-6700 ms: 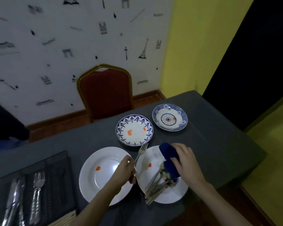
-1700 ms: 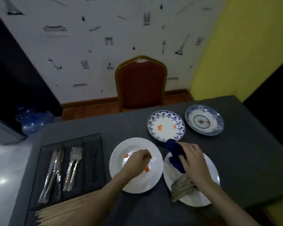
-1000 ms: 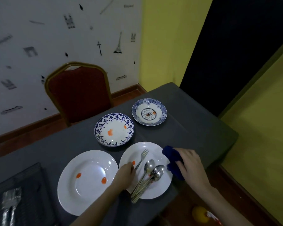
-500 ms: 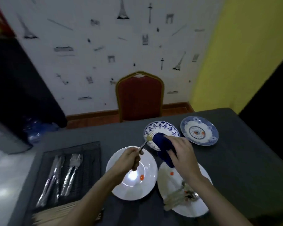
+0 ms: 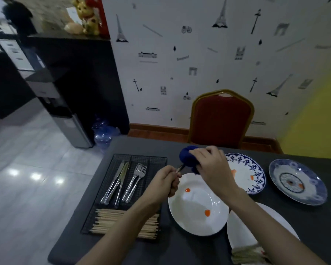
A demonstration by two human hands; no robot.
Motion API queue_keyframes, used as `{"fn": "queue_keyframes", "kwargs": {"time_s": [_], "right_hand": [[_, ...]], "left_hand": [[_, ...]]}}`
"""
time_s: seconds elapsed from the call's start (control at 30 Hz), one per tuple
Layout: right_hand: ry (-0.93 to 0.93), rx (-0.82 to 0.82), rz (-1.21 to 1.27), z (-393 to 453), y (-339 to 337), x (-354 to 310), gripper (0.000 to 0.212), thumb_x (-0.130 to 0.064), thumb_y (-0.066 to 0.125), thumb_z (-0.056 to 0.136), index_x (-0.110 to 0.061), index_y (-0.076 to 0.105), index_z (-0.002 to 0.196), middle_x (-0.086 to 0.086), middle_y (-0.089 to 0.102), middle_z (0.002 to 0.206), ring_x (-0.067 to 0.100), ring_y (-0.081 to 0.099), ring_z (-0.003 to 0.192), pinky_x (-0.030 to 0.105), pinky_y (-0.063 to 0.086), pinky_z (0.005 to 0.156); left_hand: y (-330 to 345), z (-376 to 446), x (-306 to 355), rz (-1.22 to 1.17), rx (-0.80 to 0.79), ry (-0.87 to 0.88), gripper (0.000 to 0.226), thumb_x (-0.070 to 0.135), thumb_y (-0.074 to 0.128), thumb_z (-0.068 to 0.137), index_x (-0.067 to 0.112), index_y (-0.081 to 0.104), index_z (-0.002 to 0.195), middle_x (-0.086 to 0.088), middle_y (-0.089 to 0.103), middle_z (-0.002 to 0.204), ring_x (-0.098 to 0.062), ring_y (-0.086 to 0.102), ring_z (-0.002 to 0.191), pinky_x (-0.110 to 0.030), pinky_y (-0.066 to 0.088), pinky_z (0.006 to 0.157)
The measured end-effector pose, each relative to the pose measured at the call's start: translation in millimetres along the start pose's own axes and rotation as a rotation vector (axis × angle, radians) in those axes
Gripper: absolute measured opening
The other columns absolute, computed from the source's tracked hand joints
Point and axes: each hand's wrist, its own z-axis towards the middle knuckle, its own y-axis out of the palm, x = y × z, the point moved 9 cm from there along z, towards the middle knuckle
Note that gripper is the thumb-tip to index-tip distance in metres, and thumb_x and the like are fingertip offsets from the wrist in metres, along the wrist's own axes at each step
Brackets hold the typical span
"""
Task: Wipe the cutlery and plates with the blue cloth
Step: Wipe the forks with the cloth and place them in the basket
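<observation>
**Fork handle in one hand, cloth bunched over its head in the other**

The left hand (image 5: 165, 181) is curled round the handle of a utensil (image 5: 180, 168), probably a fork, though only a short stub of metal shows between the two hands. The right hand (image 5: 211, 165) grips the blue cloth (image 5: 186, 157), wadded into a ball that swallows the utensil's far end. Both hands are raised above the middle of the tabletop (image 5: 172, 147), just over the far rim of a white plate (image 5: 195, 220) that carries two orange smears.

Touching that plate on its right, at the near edge of the tabletop, sits a second white plate (image 5: 239, 232), partly hidden under the right forearm; a pile of cutlery (image 5: 246, 254) lies on its near side, too blurred to count. Farther back, toward the right, a blue-rimmed plate (image 5: 254, 176) with orange marks lies behind the right hand, and a blue patterned dish (image 5: 297, 181) sits beside it, close to the right edge.

At the left edge of the tabletop a black mesh tray (image 5: 111, 169) holds knives (image 5: 116, 181) in one section and forks (image 5: 136, 179) in the next, with wooden chopsticks (image 5: 111, 219) laid across its near compartment. A red chair (image 5: 221, 119) stands at the far edge, against the patterned wall.
</observation>
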Motion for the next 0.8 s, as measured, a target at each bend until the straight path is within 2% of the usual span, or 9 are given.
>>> {"fn": "queue_keyframes", "kwargs": {"time_s": [0.07, 0.17, 0.27, 0.37, 0.53, 0.63, 0.73, 0.8], "right_hand": [[-0.085, 0.015, 0.022, -5.1, 1.4, -26.5, 0.047, -0.012, 0.071, 0.067, -0.014, 0.063, 0.114, 0.000, 0.067, 0.107, 0.026, 0.056, 0.091, 0.037, 0.043, 0.070], [-0.028, 0.005, 0.074, -0.7, 5.6, -20.0, 0.040, -0.013, 0.056, 0.074, -0.015, 0.062, 0.113, -0.001, 0.067, 0.104, 0.024, 0.054, 0.091, 0.037, 0.042, 0.071], [0.043, -0.019, 0.106, 4.9, 11.2, -9.3, 0.041, -0.011, 0.062, 0.071, -0.014, 0.062, 0.111, 0.001, 0.067, 0.102, 0.025, 0.053, 0.089, 0.038, 0.042, 0.070], [-0.038, -0.042, 0.118, 2.8, 13.9, -28.9, 0.045, -0.010, 0.064, 0.070, -0.015, 0.062, 0.114, -0.001, 0.067, 0.105, 0.025, 0.054, 0.092, 0.038, 0.043, 0.071], [0.066, -0.030, 0.119, 5.0, 10.5, -0.9, 0.044, -0.007, 0.071, 0.070, -0.014, 0.062, 0.113, 0.001, 0.068, 0.101, 0.024, 0.054, 0.089, 0.038, 0.043, 0.070], [0.024, -0.039, 0.172, -2.4, 8.7, -14.3, 0.041, -0.012, 0.064, 0.073, -0.017, 0.061, 0.114, -0.003, 0.066, 0.105, 0.022, 0.053, 0.092, 0.038, 0.043, 0.072], [0.138, -0.051, 0.147, -1.8, 12.4, 6.6, 0.037, -0.013, 0.056, 0.075, -0.018, 0.061, 0.112, -0.003, 0.067, 0.102, 0.024, 0.054, 0.089, 0.039, 0.042, 0.071], [0.144, -0.039, 0.140, -2.9, 12.2, 8.8, 0.039, -0.011, 0.061, 0.074, -0.017, 0.061, 0.113, -0.002, 0.066, 0.103, 0.024, 0.053, 0.090, 0.039, 0.042, 0.071]], "left_hand": [[-3.6, 3.4, 3.8, -0.043, 0.043, 0.003, 0.020, 0.002, 0.032, 0.099, 0.008, 0.048, 0.090, 0.002, 0.039, 0.058, -0.008, 0.030, 0.049, -0.018, 0.025, 0.044], [-8.0, 1.1, 0.8, -0.144, 0.062, 0.004, 0.020, 0.003, 0.035, 0.100, 0.008, 0.049, 0.086, 0.002, 0.039, 0.059, -0.008, 0.029, 0.047, -0.017, 0.024, 0.042], [-14.9, -0.2, -4.9, -0.194, 0.082, -0.018, 0.023, 0.010, 0.038, 0.102, 0.006, 0.051, 0.084, 0.004, 0.036, 0.055, -0.007, 0.030, 0.043, -0.017, 0.027, 0.041], [-15.3, 1.6, -1.2, -0.198, 0.057, 0.005, 0.024, 0.012, 0.036, 0.104, 0.009, 0.046, 0.082, 0.006, 0.039, 0.054, -0.006, 0.030, 0.044, -0.017, 0.027, 0.042], [-16.0, -1.0, 4.8, -0.082, 0.064, 0.040, 0.026, 0.015, 0.036, 0.104, 0.004, 0.052, 0.087, 0.004, 0.039, 0.054, -0.008, 0.034, 0.045, -0.018, 0.030, 0.044], [-10.0, 4.7, 14.0, 0.023, 0.028, 0.054, 0.026, 0.014, 0.036, 0.104, 0.007, 0.049, 0.082, 0.004, 0.044, 0.057, -0.008, 0.037, 0.048, -0.021, 0.032, 0.047], [-8.9, 8.4, 16.4, 0.037, 0.021, 0.047, 0.027, 0.012, 0.035, 0.103, 0.007, 0.049, 0.081, 0.008, 0.045, 0.052, -0.010, 0.037, 0.049, -0.022, 0.032, 0.046], [-10.2, 10.3, 14.8, 0.012, 0.026, 0.027, 0.025, 0.012, 0.035, 0.103, 0.007, 0.051, 0.084, 0.007, 0.045, 0.052, -0.009, 0.038, 0.047, -0.020, 0.032, 0.045]]}}
